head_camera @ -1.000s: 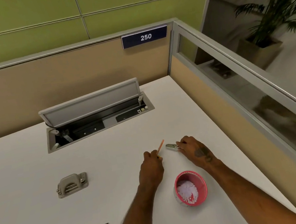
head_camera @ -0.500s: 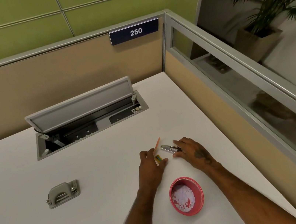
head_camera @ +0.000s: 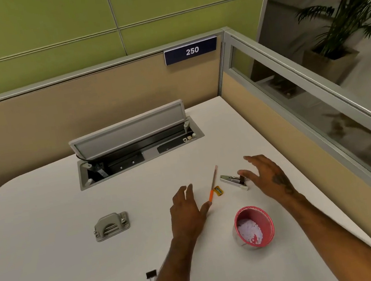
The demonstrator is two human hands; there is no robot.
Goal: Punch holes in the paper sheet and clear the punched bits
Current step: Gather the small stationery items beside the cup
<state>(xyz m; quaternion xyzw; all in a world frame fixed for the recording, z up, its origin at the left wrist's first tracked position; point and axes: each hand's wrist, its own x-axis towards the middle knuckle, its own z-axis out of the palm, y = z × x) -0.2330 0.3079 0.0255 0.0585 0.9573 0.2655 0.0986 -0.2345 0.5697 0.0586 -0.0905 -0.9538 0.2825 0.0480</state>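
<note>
Our fingers [head_camera: 189, 192] are spread on both sides and hold nothing: the left hand [head_camera: 186, 213] lies low over the white desk [head_camera: 45, 211] with its thumb just beside the orange end of the pencil [head_camera: 213, 185], and the right hand [head_camera: 265, 176] hovers open at three o'clock of the small stapler [head_camera: 233, 181], near it but apart. A yellow sharpener [head_camera: 218, 190] sits between pencil and stapler. The grey hole punch [head_camera: 111, 225] rests alone at nine o'clock of our left hand, well apart. The pink cup [head_camera: 254, 226], at five o'clock of that hand, holds white paper bits. We see no paper sheet anywhere on the desk.

With bits gathered in the cup and the punch idle, we judge the punching and clearing mostly done and ourselves at tidying small items. The next move calls for either closing a hand on something nearby or reaching left to the punch; if more holes are wanted, we first need a sheet.
</note>
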